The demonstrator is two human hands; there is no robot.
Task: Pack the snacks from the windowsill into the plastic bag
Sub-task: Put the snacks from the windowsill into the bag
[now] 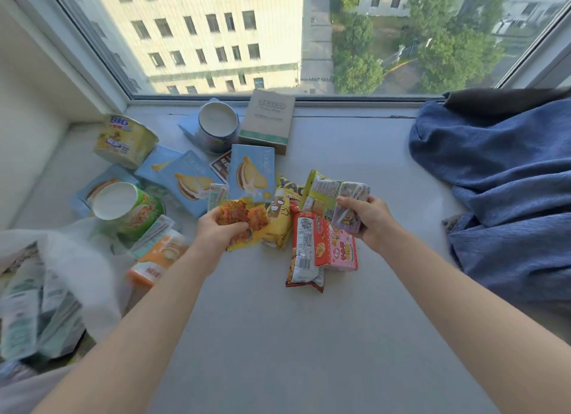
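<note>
Snacks lie scattered on the grey windowsill (278, 336). My left hand (217, 231) grips an orange-yellow snack packet (239, 217) in the middle of the pile. My right hand (369, 219) holds a pack of small drink cartons (332, 194), green and purple, lifted slightly at the pile's right side. Between the hands lie a yellow cartoon packet (279, 220), a red-and-white snack bag (304, 250) and a pink box (340, 250). The translucent white plastic bag (71, 259) sits at the lower left, with blurred greenish packs inside.
Blue cake boxes (251, 172), a yellow cup (125, 140), a green cup (129, 206), a blue cup (217, 126), a brown carton (267, 120) and an orange pack (157, 259) lie left and behind. A blue blanket (500, 178) covers the right side. The window is right behind.
</note>
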